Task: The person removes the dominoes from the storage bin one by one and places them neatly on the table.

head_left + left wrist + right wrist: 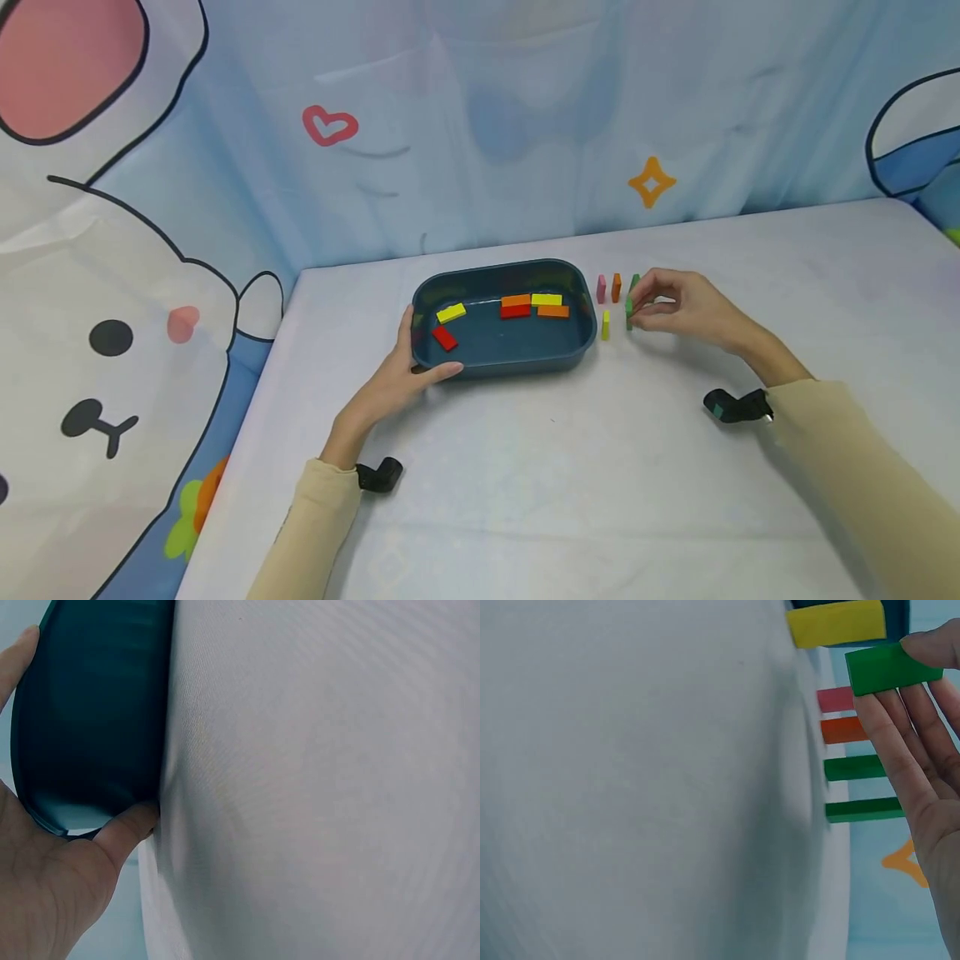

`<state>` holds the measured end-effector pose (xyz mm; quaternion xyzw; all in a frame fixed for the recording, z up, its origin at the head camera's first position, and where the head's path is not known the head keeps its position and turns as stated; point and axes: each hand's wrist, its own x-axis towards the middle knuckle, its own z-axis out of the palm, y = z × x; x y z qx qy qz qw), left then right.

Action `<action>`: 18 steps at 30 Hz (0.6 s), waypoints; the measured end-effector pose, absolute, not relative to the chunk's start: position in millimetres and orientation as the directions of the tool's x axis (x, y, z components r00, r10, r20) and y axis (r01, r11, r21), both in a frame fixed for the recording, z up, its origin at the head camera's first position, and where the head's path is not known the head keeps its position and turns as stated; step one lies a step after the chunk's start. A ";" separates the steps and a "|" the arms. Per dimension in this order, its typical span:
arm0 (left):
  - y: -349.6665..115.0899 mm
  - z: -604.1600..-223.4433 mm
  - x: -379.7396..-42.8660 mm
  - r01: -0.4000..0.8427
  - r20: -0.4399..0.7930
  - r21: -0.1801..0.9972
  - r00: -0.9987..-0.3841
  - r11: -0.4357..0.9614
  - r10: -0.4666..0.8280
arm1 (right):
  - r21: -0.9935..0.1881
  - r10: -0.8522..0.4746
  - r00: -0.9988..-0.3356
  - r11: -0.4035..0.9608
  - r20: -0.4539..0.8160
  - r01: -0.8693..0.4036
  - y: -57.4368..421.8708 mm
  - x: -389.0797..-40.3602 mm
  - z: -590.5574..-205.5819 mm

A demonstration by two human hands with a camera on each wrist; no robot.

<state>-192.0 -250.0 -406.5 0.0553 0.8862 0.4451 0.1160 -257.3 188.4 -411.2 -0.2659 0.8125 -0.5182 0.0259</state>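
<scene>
- Here's your right hand (686,308), right of centre in the head view, with a green block (877,671) pinched between thumb and fingers; whether its lower end touches the table (562,500), you can't tell from here.
- And your left hand (393,382), left of centre, grips the left end of the tray (487,343), thumb along the near wall, fingers at the far side of that end.
- Just left of your pinched block, a yellow block (605,325) stands upright, close beside the tray's right end.
- Behind those two, higher in the frame, it's a row of uprights: pink block (601,289), orange block (617,287), then two more greens (855,768), the last showing in the right wrist view.
- Into the tray, mid-frame: a yellow piece (452,313) and a red piece (445,338) lie at its left.
- Right of its middle, four more lie bunched: orange over red at the left of the bunch, yellow over orange at its right.
- Your pale sleeves (847,450) come in from the bottom and lower right, a black camera (738,407) at each wrist.
- Across the top, a blue curtain (510,125) carries a heart print (348,127) and an orange star (663,181).
</scene>
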 end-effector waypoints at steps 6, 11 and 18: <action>-249.7 -405.8 -192.0 -0.002 -0.154 0.809 -0.966 0.588 0.209 | -0.854 -0.466 -0.863 0.352 0.195 -0.383 181.0 -257.1 -418.1; -249.7 -404.9 -191.7 -0.008 -0.158 0.809 -0.966 0.588 0.205 | -0.848 -0.455 -0.876 0.391 0.158 -0.356 178.2 -257.9 -419.0; -251.0 -405.8 -191.9 -0.008 -0.158 0.808 -0.966 0.589 0.204 | -0.836 -0.448 -0.887 0.440 0.112 -0.328 177.1 -259.5 -420.3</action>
